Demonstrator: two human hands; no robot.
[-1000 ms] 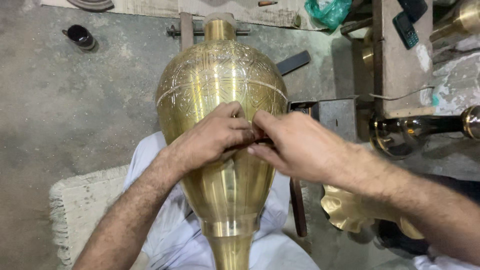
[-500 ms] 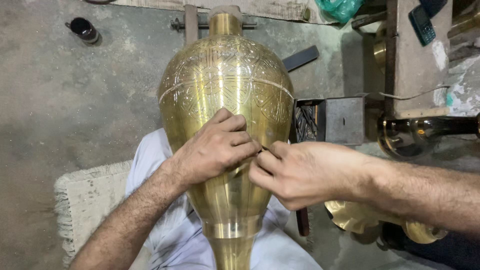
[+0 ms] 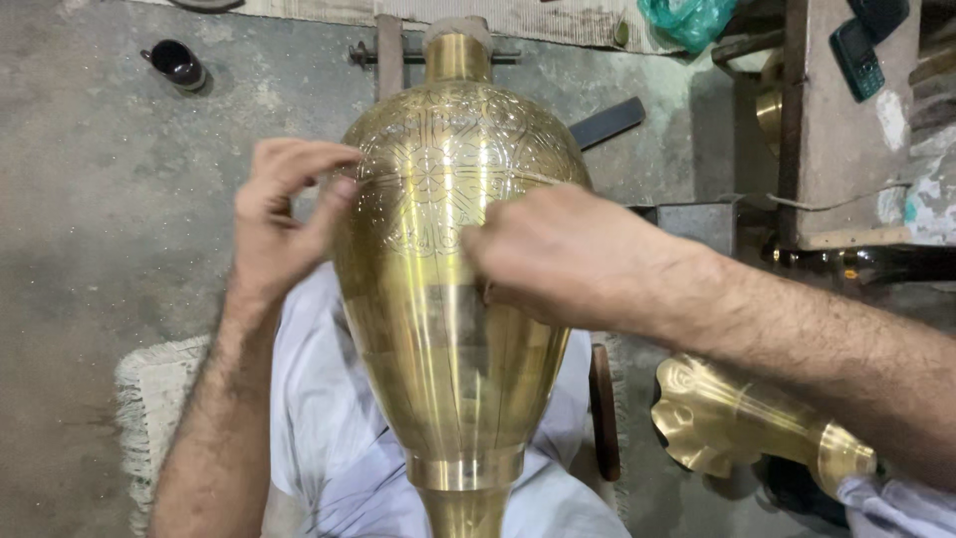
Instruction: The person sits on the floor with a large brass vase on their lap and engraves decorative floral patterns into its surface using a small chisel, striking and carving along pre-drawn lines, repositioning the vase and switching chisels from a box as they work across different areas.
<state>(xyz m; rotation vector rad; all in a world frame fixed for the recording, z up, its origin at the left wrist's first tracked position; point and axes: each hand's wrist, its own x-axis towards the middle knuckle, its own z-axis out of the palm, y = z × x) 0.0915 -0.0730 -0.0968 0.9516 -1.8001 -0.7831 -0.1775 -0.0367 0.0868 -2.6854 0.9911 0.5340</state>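
Note:
A large brass vase (image 3: pixel 453 299) with an engraved upper body lies lengthwise over my lap, its neck pointing away from me. My left hand (image 3: pixel 284 214) is at the vase's left shoulder, fingers curled, thumb and fingertips touching the engraved band. My right hand (image 3: pixel 558 254) lies across the middle of the vase, its fingers pressed on the surface at the lower edge of the engraving. I cannot tell whether the right fingers pinch a small tool.
A second brass piece with a scalloped rim (image 3: pixel 737 418) lies at my right. A dark cup (image 3: pixel 177 65) stands on the concrete floor at the far left. A wooden block (image 3: pixel 841 130) with a phone (image 3: pixel 856 55) on it is at the right. A fringed mat (image 3: pixel 159 418) lies under me.
My left hand has moved from the middle of the vase out to its left shoulder. My right hand has slid leftward across the body. The view has closed in on the vase.

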